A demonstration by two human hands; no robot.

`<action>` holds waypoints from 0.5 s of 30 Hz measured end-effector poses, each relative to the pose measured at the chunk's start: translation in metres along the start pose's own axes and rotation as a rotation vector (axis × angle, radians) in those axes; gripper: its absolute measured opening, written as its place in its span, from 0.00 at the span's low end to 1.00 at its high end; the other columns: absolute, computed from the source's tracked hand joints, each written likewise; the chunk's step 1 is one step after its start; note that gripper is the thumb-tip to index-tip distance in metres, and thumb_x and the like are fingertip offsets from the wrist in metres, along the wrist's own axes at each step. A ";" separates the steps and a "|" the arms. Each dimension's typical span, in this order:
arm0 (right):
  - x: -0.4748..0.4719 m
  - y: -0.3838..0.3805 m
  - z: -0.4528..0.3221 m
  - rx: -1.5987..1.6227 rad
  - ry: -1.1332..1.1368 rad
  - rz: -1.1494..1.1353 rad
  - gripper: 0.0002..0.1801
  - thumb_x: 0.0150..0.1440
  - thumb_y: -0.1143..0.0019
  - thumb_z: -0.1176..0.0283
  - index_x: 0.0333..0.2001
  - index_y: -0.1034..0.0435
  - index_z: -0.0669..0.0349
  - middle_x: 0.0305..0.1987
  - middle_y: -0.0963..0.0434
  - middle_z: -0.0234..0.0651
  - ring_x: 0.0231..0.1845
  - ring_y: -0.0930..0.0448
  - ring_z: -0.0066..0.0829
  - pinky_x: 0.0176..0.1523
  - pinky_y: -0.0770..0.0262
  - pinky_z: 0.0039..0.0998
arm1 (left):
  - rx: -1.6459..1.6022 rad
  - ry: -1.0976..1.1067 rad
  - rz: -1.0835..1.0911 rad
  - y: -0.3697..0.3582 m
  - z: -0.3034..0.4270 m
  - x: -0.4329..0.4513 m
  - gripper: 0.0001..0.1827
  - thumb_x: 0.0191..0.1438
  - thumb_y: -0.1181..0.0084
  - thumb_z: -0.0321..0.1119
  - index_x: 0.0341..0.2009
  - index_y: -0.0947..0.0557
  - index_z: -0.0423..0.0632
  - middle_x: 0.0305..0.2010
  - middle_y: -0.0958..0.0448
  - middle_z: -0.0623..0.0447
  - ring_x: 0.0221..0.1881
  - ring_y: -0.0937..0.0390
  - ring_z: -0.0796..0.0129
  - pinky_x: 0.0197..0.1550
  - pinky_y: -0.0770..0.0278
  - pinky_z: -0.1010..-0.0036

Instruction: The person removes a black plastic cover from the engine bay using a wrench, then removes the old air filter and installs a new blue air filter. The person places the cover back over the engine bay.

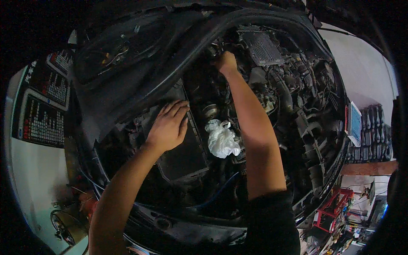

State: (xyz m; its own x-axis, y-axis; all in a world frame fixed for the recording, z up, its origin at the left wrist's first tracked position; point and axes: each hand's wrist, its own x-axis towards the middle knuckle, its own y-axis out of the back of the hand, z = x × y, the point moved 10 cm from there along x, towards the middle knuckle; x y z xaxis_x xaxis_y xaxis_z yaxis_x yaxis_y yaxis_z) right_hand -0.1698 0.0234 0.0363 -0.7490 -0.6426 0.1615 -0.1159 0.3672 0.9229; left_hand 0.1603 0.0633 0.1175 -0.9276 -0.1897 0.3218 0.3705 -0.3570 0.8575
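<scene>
Before me is a car's dark engine bay. My right hand [227,63] reaches far into it, beside the thick black panel [140,86] that sweeps across the upper left. Its fingers are bent down among shadowed parts, and whatever they touch is hidden. Palm down, my left hand [169,126] rests at the side of a flat black rectangular cover [183,161], holding nothing, the thumb apart from the fingers. Between my forearms lies a crumpled white cloth or paper [223,140], just below a round pale fitting [210,110].
A ribbed metal housing [263,47] sits right of my right hand, with hoses [284,92] and wiring below it. Dark boards with printed charts [44,118] hang at left. A red tool cart [334,207] and stacked dark items [371,134] stand at right.
</scene>
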 end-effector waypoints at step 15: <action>-0.140 0.007 -0.030 -0.183 0.019 0.092 0.09 0.54 0.51 0.73 0.34 0.26 0.65 0.29 0.21 0.45 0.30 0.19 0.40 0.32 0.22 0.38 | 0.027 0.031 0.042 0.007 0.002 0.000 0.18 0.53 0.53 0.29 0.49 0.26 0.40 0.56 0.30 0.44 0.59 0.35 0.50 0.63 0.40 0.60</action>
State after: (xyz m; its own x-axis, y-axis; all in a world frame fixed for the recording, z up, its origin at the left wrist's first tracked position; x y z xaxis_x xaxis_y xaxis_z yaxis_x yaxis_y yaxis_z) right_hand -0.0458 0.0959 0.0302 -0.7383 -0.6252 0.2530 0.0741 0.2976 0.9518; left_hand 0.1630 0.0629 0.1241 -0.9094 -0.2318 0.3454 0.4069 -0.3231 0.8544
